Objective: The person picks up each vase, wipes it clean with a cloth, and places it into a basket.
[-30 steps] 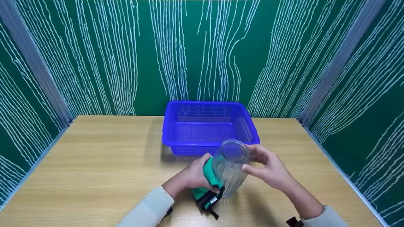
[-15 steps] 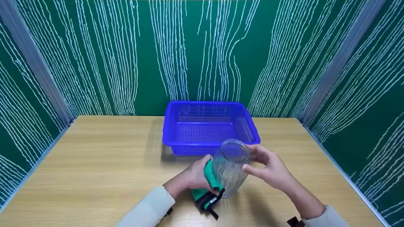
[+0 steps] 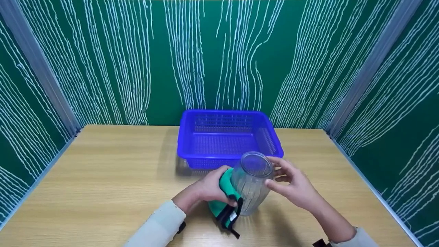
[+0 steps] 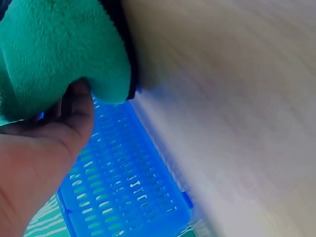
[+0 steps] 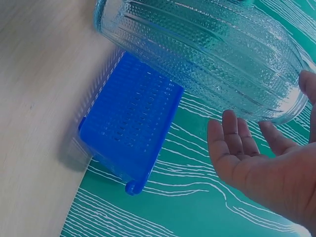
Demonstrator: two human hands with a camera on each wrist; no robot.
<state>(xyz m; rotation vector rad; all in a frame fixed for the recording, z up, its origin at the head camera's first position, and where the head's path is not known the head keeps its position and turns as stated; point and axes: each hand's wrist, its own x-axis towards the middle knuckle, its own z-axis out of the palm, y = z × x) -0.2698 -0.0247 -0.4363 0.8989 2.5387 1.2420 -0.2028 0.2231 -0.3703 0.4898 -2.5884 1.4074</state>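
A clear ribbed glass vase (image 3: 252, 192) stands in front of the blue basket, its round open rim facing up. My left hand (image 3: 211, 187) grips a folded green cloth (image 3: 226, 185) with black edging and holds it against the vase's left side. In the left wrist view the thumb and fingers sink into the fluffy cloth (image 4: 64, 49). My right hand (image 3: 296, 187) holds the vase near its rim, thumb in front and fingers behind. The right wrist view has the thumb and a finger at the rim end of the textured glass (image 5: 212, 54), other fingers extended beside it.
A blue perforated plastic basket (image 3: 229, 156) sits behind the vase at the back of the wooden table (image 3: 113, 178). Green walls (image 3: 164, 61) with white wavy lines close off the back and both sides, with grey posts (image 3: 370, 65) at the corners.
My left hand has shifted slightly left with the cloth, whose folds have changed a little. The vase's rim and my right hand have moved very slightly right.
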